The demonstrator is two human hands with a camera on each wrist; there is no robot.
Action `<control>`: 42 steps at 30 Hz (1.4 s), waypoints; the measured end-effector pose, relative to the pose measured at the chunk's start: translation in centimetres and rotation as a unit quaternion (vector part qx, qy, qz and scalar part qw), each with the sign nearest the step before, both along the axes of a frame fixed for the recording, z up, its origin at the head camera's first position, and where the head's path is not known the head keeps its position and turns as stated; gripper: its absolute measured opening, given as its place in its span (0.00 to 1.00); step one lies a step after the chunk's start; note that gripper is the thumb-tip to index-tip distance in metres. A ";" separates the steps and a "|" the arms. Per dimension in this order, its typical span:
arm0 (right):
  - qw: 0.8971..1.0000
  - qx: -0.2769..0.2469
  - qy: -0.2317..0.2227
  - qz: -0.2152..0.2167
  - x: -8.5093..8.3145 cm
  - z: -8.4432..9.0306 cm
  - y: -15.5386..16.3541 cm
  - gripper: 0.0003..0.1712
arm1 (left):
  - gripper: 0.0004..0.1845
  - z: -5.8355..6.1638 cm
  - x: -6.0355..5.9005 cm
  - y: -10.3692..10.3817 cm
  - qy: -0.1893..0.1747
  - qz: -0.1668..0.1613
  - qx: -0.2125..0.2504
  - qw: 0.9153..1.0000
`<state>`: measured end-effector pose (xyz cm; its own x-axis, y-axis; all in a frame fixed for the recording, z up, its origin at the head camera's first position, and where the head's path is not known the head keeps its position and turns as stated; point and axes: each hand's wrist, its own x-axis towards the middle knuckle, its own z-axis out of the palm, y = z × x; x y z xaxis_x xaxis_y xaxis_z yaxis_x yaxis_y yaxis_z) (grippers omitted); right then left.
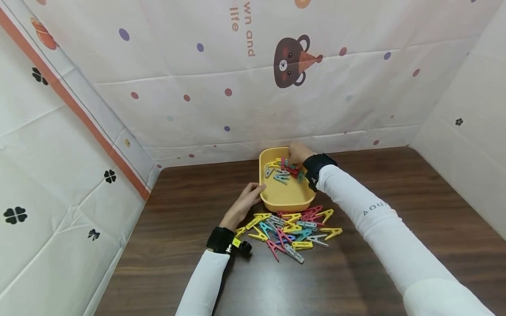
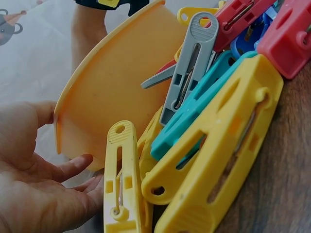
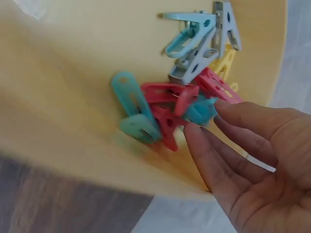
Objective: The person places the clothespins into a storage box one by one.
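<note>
My left hand (image 1: 247,202) is at the left side of a yellow plastic bin (image 1: 286,202). In the left wrist view its fingers hold the bin's rim, one digit behind it and another against the outer wall. My right hand (image 3: 262,160) reaches into the bin's far right part, thumb and fingertips apart. Close to those fingertips lie a blue-teal clothespin (image 3: 199,111) and a red clothespin (image 3: 167,124). A teal clothespin (image 3: 131,94) beside them is blurred. Grey clothespins (image 3: 194,60) and a yellow clothespin (image 3: 223,63) also lie in the bin.
A loose pile of coloured clothespins (image 1: 290,230) covers the wooden table (image 1: 170,263) right in front of the bin. Some yellow clothespins (image 2: 121,179) are beside my left hand. A printed white sheet (image 1: 237,109) stands directly behind the bin, with further sheets on both sides.
</note>
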<state>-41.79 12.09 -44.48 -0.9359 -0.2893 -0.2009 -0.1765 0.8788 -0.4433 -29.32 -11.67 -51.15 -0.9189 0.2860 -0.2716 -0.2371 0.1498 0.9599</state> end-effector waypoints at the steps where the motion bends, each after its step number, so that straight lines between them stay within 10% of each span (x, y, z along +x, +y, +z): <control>1: 1.000 -0.004 -0.004 0.002 0.2 0.3 0.1 0.11 | 0.25 0.0 0.0 0.0 0.000 0.000 -0.001 1.000; 8: 0.996 -0.001 0.074 0.054 3.3 5.0 1.0 0.09 | 0.24 0.2 -0.1 0.2 0.003 -0.001 -0.001 1.000; 17: 0.952 0.067 0.232 0.187 13.0 8.7 1.6 0.05 | 0.24 0.0 0.1 -0.4 -0.006 0.012 -0.002 1.000; 25: 0.942 0.104 0.178 0.263 20.6 4.4 4.9 0.08 | 0.26 -0.1 0.0 -0.1 -0.005 -0.001 -0.001 1.000; 35: 0.933 0.135 0.116 0.312 22.0 -1.5 8.7 0.12 | 0.26 0.0 -0.2 0.3 -0.006 -0.004 -0.005 1.000; 42: 0.934 0.120 0.120 0.315 21.9 -2.5 9.5 0.08 | 0.27 0.0 0.0 0.1 -0.004 -0.005 -0.005 1.000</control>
<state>-19.87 21.55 -47.01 -0.6211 -0.7716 -0.1373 -0.7613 0.6356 -0.1281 -29.37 -11.56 -51.13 -0.9139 0.2930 -0.2810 -0.2424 0.1614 0.9567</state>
